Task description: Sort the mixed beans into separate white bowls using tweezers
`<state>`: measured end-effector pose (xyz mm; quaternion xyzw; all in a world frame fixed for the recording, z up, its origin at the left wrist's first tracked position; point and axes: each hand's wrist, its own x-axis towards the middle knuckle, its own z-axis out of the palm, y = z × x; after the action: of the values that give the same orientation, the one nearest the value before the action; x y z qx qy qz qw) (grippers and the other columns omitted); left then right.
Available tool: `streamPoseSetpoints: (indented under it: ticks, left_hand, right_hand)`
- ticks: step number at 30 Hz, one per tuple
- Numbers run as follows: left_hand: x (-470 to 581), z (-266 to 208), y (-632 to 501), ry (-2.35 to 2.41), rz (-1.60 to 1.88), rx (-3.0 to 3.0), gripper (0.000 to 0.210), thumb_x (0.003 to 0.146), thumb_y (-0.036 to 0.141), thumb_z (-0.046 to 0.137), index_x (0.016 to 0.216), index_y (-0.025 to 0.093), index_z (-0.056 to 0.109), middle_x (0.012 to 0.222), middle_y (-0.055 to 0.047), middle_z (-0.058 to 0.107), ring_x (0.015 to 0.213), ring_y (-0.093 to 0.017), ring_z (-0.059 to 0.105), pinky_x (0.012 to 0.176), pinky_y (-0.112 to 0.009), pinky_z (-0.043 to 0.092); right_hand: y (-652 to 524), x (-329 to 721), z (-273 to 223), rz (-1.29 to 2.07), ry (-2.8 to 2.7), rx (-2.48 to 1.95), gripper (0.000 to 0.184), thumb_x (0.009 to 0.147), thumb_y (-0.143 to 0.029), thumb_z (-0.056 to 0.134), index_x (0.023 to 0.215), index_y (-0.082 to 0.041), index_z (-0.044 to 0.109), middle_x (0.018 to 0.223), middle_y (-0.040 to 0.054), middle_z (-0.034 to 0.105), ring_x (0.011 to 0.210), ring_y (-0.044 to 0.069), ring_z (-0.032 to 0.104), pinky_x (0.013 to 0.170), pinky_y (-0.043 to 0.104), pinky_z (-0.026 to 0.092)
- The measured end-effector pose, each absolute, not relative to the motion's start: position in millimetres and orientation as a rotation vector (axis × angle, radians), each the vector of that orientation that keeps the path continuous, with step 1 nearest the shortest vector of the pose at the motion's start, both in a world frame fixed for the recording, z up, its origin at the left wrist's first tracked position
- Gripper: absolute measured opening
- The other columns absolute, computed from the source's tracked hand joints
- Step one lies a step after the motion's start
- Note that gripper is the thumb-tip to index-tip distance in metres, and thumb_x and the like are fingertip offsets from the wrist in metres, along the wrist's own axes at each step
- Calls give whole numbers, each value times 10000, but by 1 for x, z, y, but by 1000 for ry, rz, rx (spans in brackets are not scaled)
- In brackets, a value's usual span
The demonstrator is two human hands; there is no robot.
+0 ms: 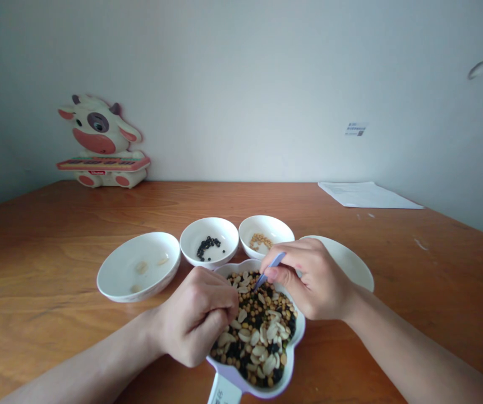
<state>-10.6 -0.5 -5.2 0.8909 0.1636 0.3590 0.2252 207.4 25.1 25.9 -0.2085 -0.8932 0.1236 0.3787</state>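
My right hand pinches small blue-purple tweezers, their tip down among the beans and nuts. Below it, a scalloped lavender-and-white dish is filled with mixed black beans, yellow soybeans and pale peanut halves. A labelled handle points from the dish towards me. Closed in a fist, my left hand is at the dish's left rim; its fingertips are hidden, so I cannot make out what they hold.
Behind the dish are a bowl of black beans and a bowl of soybeans. An oval white bowl with a few pale pieces stands left. My right hand partly covers another white bowl. Further back are a cow toy keyboard and papers.
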Motion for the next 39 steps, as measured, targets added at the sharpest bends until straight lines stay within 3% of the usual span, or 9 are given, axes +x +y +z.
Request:
streamPoseSetpoints:
  ticks: [12, 23, 32, 39]
  left_hand:
    - [-10, -7, 2, 454, 959, 2442, 210, 821, 123, 312, 633, 194, 373, 507, -5, 501, 464, -127, 416, 500, -268, 350]
    - [-9, -5, 0, 460, 948, 2468, 242, 839, 106, 288, 632, 198, 374, 509, -15, 510, 465, -132, 427, 490, -279, 358]
    - [-9, -5, 0, 463, 941, 2479, 240, 833, 107, 291, 627, 200, 369, 507, -17, 507, 462, -133, 424, 486, -282, 361]
    - [-9, -6, 0, 459, 953, 2472, 228, 827, 116, 301, 631, 198, 381, 507, -12, 517, 461, -129, 431, 485, -277, 360]
  right_hand:
    - [43, 249, 43, -197, -2097, -925, 258, 882, -221, 508, 661, -160, 625, 508, -1, 559, 458, 129, 501, 494, 258, 337]
    - [46, 248, 40, -288, -2120, -1048, 298, 865, -226, 494, 595, -158, 600, 471, -13, 474, 430, 119, 402, 485, 265, 274]
    - [46, 248, 39, -322, -2015, -1048, 237, 837, -205, 526, 636, -148, 639, 508, 13, 605, 438, 135, 517, 487, 253, 332]
    - [49, 251, 39, -356, -2004, -1185, 253, 810, -216, 517, 589, -151, 622, 481, 37, 604, 432, 164, 551, 468, 263, 322]
